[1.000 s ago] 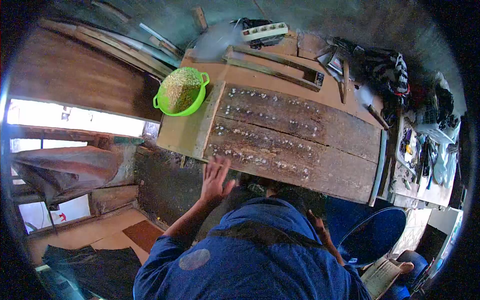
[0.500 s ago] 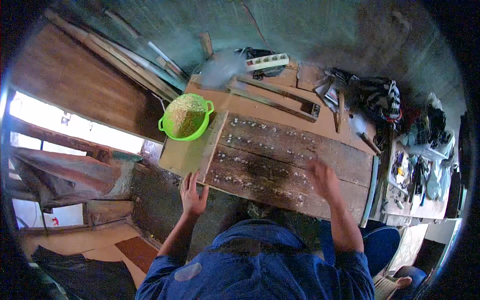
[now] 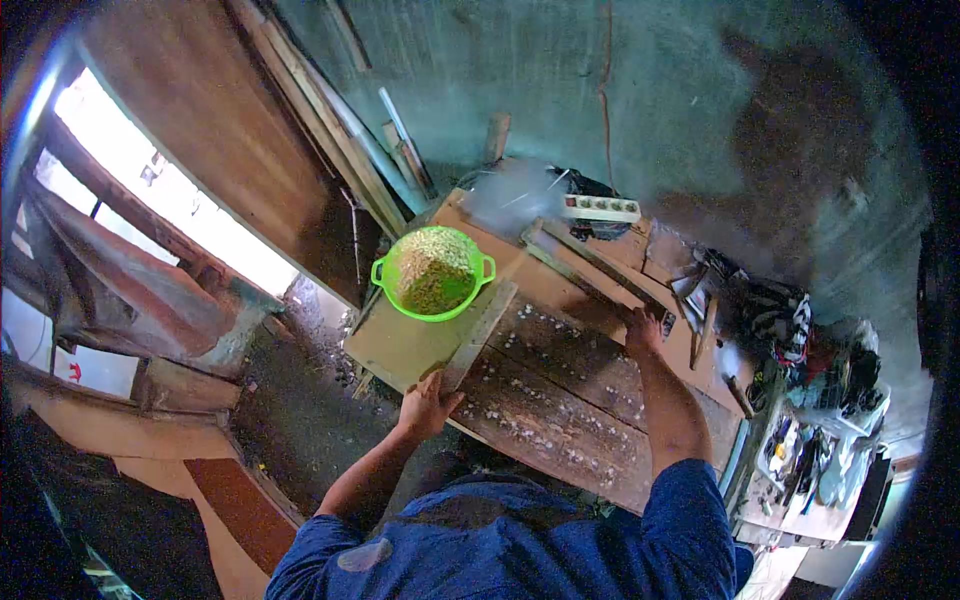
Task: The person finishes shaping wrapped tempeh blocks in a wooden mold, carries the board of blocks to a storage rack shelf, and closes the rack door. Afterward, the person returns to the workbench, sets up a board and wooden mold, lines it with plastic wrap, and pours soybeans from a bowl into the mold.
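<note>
My left hand (image 3: 430,408) is at the near end of a flat wooden strip (image 3: 480,335), its fingers closed on that end and the thumb pointing right. Across the table, my right hand (image 3: 643,332) reaches to the near end of a long, narrow wooden frame (image 3: 585,272); its fingers curl over the end piece. Between my arms lies a dark plank board (image 3: 560,390) dotted with rows of small whitish bits. A bright green handled colander-like bowl (image 3: 432,312) stands beyond my left hand, heaped with pale and brownish grain-like pieces.
A white power strip (image 3: 602,208) and a clear plastic bag (image 3: 515,195) lie at the table's back. Dark bags and clutter (image 3: 770,310) crowd the right side, near a tray of small tools (image 3: 795,450). Long boards (image 3: 330,110) lean at the back left.
My right hand has moved from above the plank board out to the wooden frame's end. My left hand's spread fingers have closed at the strip. The view has turned.
</note>
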The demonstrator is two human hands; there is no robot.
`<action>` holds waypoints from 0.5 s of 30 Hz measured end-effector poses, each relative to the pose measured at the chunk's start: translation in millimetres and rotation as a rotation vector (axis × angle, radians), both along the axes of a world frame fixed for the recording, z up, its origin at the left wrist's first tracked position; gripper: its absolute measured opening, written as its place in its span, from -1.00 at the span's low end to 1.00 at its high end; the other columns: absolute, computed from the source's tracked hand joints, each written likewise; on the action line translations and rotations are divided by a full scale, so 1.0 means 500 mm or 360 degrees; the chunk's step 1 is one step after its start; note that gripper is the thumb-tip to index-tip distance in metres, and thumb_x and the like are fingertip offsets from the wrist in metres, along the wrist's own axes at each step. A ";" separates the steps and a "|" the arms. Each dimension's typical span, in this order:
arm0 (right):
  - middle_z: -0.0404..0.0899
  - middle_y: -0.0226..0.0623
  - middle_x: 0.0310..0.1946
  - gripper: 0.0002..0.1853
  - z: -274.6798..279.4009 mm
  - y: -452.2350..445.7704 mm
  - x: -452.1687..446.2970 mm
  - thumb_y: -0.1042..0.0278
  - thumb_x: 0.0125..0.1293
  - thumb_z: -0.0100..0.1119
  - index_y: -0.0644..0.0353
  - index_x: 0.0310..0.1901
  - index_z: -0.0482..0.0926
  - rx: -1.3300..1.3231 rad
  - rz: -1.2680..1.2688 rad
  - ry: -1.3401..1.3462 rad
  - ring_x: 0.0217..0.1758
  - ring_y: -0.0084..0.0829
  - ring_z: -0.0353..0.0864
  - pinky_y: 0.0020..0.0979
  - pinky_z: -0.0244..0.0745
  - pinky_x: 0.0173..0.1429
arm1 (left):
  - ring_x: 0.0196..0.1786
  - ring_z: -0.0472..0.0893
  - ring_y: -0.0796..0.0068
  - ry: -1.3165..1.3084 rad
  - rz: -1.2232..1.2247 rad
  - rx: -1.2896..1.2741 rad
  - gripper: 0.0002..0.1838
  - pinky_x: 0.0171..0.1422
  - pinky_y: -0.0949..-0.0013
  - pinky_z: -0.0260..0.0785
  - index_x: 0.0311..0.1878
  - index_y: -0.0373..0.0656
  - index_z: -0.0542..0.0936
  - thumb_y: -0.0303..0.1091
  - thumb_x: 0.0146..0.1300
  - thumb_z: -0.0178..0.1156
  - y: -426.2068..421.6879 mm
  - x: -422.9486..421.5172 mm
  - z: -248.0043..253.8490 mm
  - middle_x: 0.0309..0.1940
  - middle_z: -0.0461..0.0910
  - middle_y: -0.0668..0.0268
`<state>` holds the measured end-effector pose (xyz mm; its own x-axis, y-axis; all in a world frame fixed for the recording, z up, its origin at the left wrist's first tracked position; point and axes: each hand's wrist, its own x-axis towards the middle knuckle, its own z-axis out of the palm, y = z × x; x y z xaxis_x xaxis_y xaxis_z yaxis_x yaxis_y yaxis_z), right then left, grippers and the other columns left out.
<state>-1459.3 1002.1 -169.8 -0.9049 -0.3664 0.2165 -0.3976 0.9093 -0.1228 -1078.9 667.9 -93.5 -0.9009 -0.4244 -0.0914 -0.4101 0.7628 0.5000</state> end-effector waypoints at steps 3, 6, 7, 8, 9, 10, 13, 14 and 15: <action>0.52 -0.14 0.15 -0.72 -0.007 -0.014 -0.001 0.30 0.38 -0.03 0.01 0.07 0.53 -0.0024 -0.0185 0.0036 0.21 0.00 0.49 -0.02 0.37 0.27 | 0.27 0.50 0.00 0.0003 -0.0038 -0.0017 -0.17 0.40 0.00 0.24 0.37 -0.36 0.31 0.22 0.33 0.11 -0.007 0.008 -0.017 0.26 0.48 -0.05; 0.56 -0.08 0.08 -0.68 -0.054 0.012 -0.042 0.32 0.36 -0.02 0.00 0.11 0.54 -0.0069 -0.0145 0.0188 0.19 0.00 0.52 -0.05 0.43 0.22 | 0.27 0.50 0.01 -0.0137 -0.0059 -0.0007 -0.16 0.40 -0.01 0.23 0.38 -0.37 0.31 0.21 0.33 0.11 -0.004 0.005 0.015 0.28 0.47 -0.05; 0.58 -0.06 0.05 -0.65 -0.053 0.021 -0.036 0.33 0.35 -0.02 0.00 0.13 0.55 -0.0085 -0.0127 0.0264 0.18 0.00 0.54 -0.06 0.46 0.19 | 0.27 0.50 0.01 -0.0151 -0.0066 0.0011 -0.16 0.40 -0.01 0.23 0.38 -0.37 0.31 0.21 0.33 0.11 -0.008 0.007 0.009 0.28 0.47 -0.05; 0.60 -0.06 0.02 -0.63 -0.053 0.031 -0.028 0.34 0.34 -0.02 0.05 0.15 0.55 -0.0031 -0.0009 0.0485 0.13 0.03 0.55 -0.05 0.47 0.16 | 0.28 0.50 0.00 -0.0109 -0.0092 0.0015 -0.17 0.40 -0.01 0.23 0.38 -0.37 0.31 0.21 0.33 0.12 -0.014 0.009 0.001 0.28 0.47 -0.05; 0.60 -0.06 0.02 -0.63 -0.009 0.023 -0.001 0.34 0.34 -0.02 0.05 0.15 0.55 -0.0009 -0.0015 0.0471 0.13 0.03 0.55 -0.05 0.47 0.16 | 0.28 0.50 0.00 -0.0064 -0.0117 0.0020 -0.17 0.39 -0.01 0.22 0.37 -0.37 0.31 0.20 0.33 0.12 -0.016 0.008 -0.005 0.29 0.46 -0.05; 0.60 -0.06 -0.01 -0.63 0.025 0.020 0.023 0.36 0.33 -0.01 0.08 0.15 0.55 0.0063 -0.0143 0.0380 0.10 0.04 0.55 -0.04 0.47 0.16 | 0.28 0.49 -0.01 -0.0067 -0.0112 -0.0070 -0.19 0.39 -0.02 0.22 0.35 -0.36 0.33 0.18 0.32 0.14 -0.012 0.009 -0.001 0.27 0.48 -0.06; 0.53 -0.02 0.13 -0.54 0.143 0.044 0.113 0.33 0.26 0.13 0.08 0.22 0.52 -0.0087 -0.0256 -0.0045 0.36 0.04 0.34 0.02 0.24 0.43 | 0.29 0.49 -0.02 -0.0067 -0.0091 0.0023 -0.20 0.40 -0.02 0.20 0.34 -0.35 0.35 0.17 0.32 0.15 -0.016 0.007 -0.015 0.26 0.49 -0.07; 0.53 -0.02 0.12 -0.55 0.188 0.051 0.159 0.40 0.25 0.12 0.11 0.21 0.52 -0.0204 -0.0253 -0.0140 0.32 0.09 0.36 0.01 0.26 0.42 | 0.28 0.50 -0.03 0.0079 -0.0143 0.0036 -0.20 0.39 -0.04 0.21 0.33 -0.36 0.35 0.19 0.31 0.15 -0.020 0.009 -0.013 0.24 0.50 -0.08; 0.54 -0.02 0.10 -0.55 0.206 0.065 0.195 0.47 0.24 0.11 0.14 0.20 0.52 -0.0324 -0.0248 -0.0233 0.28 0.13 0.39 0.00 0.29 0.41 | 0.28 0.50 -0.03 0.0079 -0.0155 0.0049 -0.20 0.39 -0.04 0.21 0.33 -0.36 0.35 0.19 0.31 0.15 -0.018 0.006 -0.011 0.24 0.50 -0.08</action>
